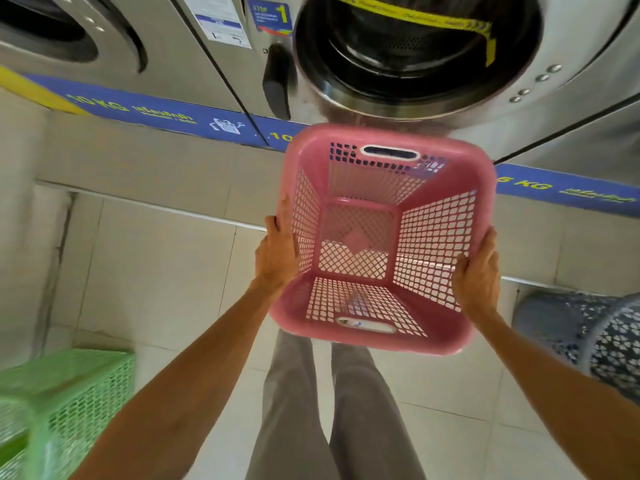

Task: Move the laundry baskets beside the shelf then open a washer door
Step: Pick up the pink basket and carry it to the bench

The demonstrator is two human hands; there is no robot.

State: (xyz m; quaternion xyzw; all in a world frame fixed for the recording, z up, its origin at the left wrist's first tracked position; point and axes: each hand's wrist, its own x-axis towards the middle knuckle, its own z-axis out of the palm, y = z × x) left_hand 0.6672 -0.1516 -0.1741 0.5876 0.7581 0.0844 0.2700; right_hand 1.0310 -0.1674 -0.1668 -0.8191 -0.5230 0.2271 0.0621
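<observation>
Fingers (277,216) of two hands gripping one pink basket (384,237), one green basket (69,393), one blue basket (588,327), two washers (207,64)

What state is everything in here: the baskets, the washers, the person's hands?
pink basket: empty, lifted off the floor, held by both sides
left hand: gripping the pink basket's left rim
right hand: gripping its right rim
green basket: on the floor at lower left, contents blurred
blue-grey basket: on the floor at right, contents hidden
washer straight ahead: round door looks shut, yellow tape visible
left washer: door state unclear
</observation>
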